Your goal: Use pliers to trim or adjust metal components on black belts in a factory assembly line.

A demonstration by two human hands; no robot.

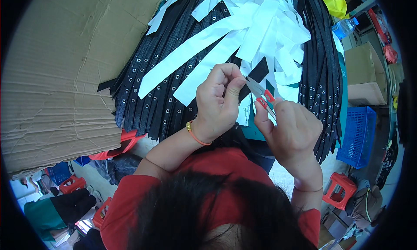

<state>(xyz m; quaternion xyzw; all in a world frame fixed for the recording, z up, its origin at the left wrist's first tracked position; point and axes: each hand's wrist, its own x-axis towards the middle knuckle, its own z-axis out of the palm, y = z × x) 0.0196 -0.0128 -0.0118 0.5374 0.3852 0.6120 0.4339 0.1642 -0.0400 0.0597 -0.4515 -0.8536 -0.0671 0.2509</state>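
Note:
Thread snips [268, 96] with red parts and pointed metal blades sit in my right hand [296, 130], its fingers closed around them. The blade tips reach up to the fingertips of my left hand [217, 100], which are pinched together. What they pinch is too small to make out. Just behind the blades lies a short black strap piece [259, 71], partly covered by my left hand. Beneath both hands spread long white strips [186, 52] over a fan of black straps with metal eyelets [163, 80]. More black eyelet straps [319, 82] hang on the right.
A large cardboard sheet [56, 76] covers the left side. At the right are a water bottle [344, 28], a cardboard box [367, 71], a blue plastic crate [357, 137] and a red stool [340, 190]. Another person [61, 208] is at the lower left.

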